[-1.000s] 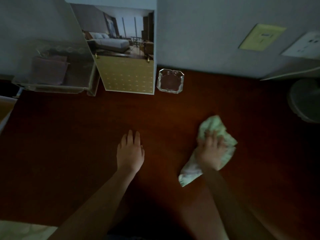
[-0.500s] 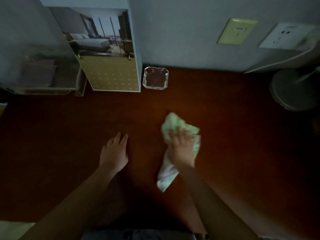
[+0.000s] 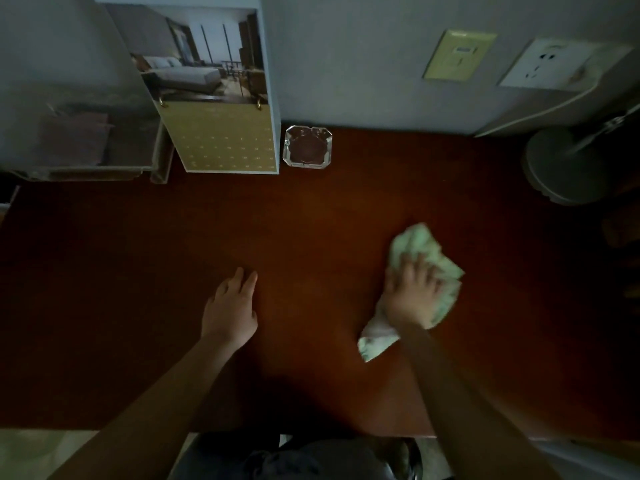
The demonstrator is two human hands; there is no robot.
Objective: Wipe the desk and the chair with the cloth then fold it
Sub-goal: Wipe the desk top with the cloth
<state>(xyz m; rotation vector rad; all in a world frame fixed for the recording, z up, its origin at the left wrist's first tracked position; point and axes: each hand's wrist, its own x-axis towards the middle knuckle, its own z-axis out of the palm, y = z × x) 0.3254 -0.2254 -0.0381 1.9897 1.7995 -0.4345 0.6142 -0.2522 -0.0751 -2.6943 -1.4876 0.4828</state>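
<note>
Desk [image 3: 311, 216], dark red-brown wood: near edge at the bottom, far edge against the wall, open surface between. Back row: calendar [image 3: 225, 140], glass ashtray [image 3: 307, 146] just beside it, round base [image 3: 568, 168] (far right).
Cloth [image 3: 420, 242]: pale green, bunched, on the desk right of centre.
Right hand [image 3: 412, 299]: fingers spread, pressing the cloth.
Left hand [image 3: 230, 311]: fingers straight, resting on the desk, holding nothing.

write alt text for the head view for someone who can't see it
A person's right hand presses a crumpled pale green cloth onto a dark reddish desk; the left hand lies flat, apart from it. A glass ashtray and a calendar stand at the back by the wall.
</note>
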